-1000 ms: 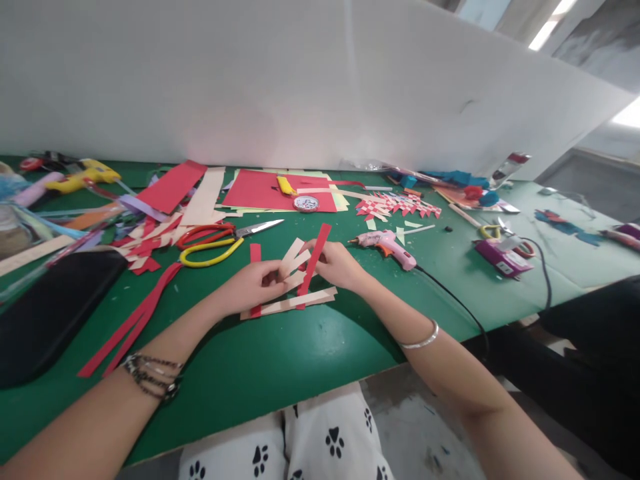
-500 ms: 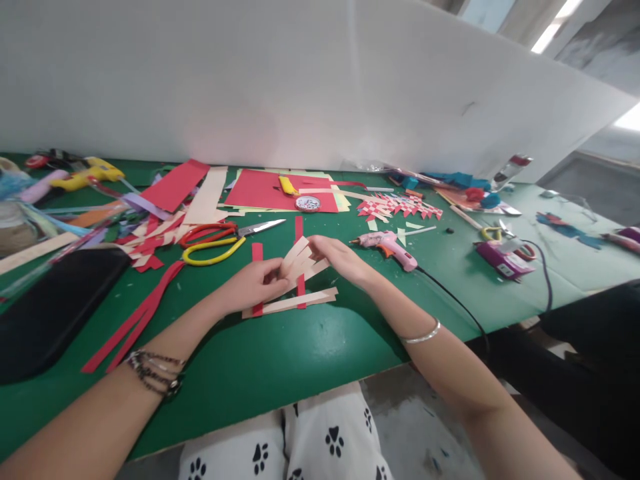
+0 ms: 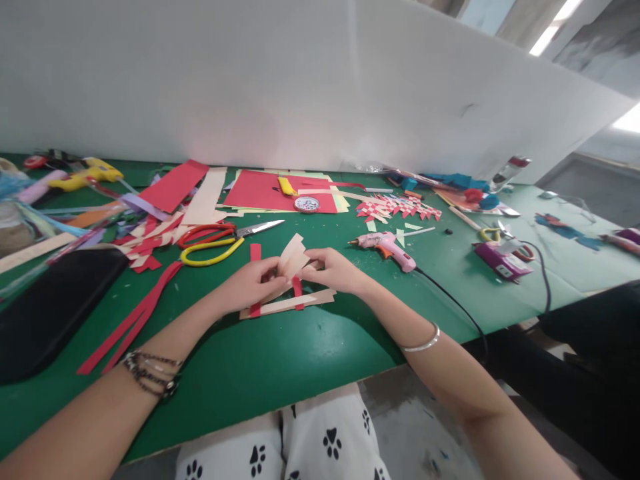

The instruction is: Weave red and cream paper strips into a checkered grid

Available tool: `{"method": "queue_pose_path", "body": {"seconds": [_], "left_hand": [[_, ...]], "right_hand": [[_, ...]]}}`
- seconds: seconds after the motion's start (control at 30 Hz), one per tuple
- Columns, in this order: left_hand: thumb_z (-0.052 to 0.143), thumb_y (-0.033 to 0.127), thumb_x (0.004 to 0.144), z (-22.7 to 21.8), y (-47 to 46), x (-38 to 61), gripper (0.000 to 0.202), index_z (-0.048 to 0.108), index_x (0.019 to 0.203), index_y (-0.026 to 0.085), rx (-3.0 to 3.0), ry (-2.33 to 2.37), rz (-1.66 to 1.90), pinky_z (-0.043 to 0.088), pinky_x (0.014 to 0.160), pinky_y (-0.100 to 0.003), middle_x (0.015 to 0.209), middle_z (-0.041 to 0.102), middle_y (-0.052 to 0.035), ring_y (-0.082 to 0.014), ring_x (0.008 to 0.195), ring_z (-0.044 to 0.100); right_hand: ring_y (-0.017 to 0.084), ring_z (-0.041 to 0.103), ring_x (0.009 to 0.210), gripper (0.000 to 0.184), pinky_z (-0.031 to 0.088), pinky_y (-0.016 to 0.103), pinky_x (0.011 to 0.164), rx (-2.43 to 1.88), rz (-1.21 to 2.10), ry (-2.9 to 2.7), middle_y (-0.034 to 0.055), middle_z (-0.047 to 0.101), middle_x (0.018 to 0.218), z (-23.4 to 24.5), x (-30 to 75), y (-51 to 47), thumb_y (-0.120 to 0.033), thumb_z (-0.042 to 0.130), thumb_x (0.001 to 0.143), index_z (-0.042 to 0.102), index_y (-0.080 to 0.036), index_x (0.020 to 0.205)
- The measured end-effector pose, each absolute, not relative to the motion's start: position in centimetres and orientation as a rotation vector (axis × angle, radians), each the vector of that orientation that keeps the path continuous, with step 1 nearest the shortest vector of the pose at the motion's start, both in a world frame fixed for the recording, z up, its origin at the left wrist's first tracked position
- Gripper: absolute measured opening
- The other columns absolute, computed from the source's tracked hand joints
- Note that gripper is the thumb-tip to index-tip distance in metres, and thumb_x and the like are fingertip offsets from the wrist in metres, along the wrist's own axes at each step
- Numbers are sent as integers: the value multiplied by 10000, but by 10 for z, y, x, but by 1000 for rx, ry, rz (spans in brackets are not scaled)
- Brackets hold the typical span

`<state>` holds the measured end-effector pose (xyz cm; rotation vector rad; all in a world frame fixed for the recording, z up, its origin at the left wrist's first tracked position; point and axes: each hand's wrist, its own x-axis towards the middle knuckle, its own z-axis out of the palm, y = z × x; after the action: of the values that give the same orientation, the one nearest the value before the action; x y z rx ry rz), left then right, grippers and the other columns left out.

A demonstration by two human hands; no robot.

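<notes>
Between my two hands, cream paper strips [image 3: 294,256] stand fanned together above the table. My left hand [image 3: 259,283] pinches their lower left side between thumb and fingers. At their right side my right hand [image 3: 330,270] has its thumb and fingertips closed on the strips. Below the hands lie two red paper strips [image 3: 255,252], partly covered by the hands. Crossing the lower ends of the red strips is a flat cream strip [image 3: 300,303]. The red and yellow handled scissors [image 3: 213,250] rest behind my left hand, blades partly apart.
A pink glue gun [image 3: 385,247] with a black cord lies to the right. Red paper sheets [image 3: 260,190] carry a yellow cutter [image 3: 287,187] and a round tin [image 3: 307,204]. Woven red-and-cream pieces [image 3: 400,207] lie behind. A black case [image 3: 60,307] and loose red strips [image 3: 145,313] lie left.
The cream strips have been gathered into a narrower, more upright bundle. My right hand has turned, bringing its thumb and fingers together at the bundle's right side. The left hand has barely moved.
</notes>
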<state>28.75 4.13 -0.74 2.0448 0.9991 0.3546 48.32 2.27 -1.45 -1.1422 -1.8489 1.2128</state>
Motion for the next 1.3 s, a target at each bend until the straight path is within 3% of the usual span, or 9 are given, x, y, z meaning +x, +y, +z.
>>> {"method": "queue_pose_path", "body": {"seconds": [0.37,0.6,0.83,1.07,1.17,1.3], "left_hand": [[492,436,764,-10,41,287,257,479,716,184,2024,992,401,287,468,-204,551,410,57,-97,502,385],[443,446,795,-6,40,288,276,474,713,184,2017,990,398,270,433,-199,485,414,67,-80,429,361],[420,433,812,-5,39,288,271,463,712,184,2059,961,397,287,452,-202,514,440,58,-85,446,386],[432,381,800,-7,41,287,215,468,717,186,2093,965,403,279,477,-200,554,435,53,-94,498,395],[437,363,801,-8,41,287,208,446,689,188,2106,963,413,269,476,-199,536,421,60,-93,491,384],[422,363,818,-8,41,287,225,419,674,189,2106,957,424,270,479,-198,509,405,68,-91,475,370]], "right_hand": [[85,541,649,213,430,196,613,-1180,1070,-1879,-6,612,781,-18,480,24,-118,533,663,563,-143,872],[81,555,581,253,436,192,561,-1273,1112,-1795,-23,599,710,-19,477,22,-68,517,655,544,-152,893],[130,608,769,196,457,246,703,-1192,1104,-1805,35,661,837,-25,474,23,-163,475,770,595,-148,924],[108,548,609,100,367,204,561,-1447,937,-1889,-18,609,643,-21,474,24,-176,561,675,614,-130,746],[106,551,600,51,364,213,582,-1484,883,-1944,-29,598,607,-16,475,22,-168,567,669,600,-137,693],[125,580,674,64,397,238,653,-1466,810,-1960,12,643,711,-11,482,21,-170,578,686,612,-132,724]]}}
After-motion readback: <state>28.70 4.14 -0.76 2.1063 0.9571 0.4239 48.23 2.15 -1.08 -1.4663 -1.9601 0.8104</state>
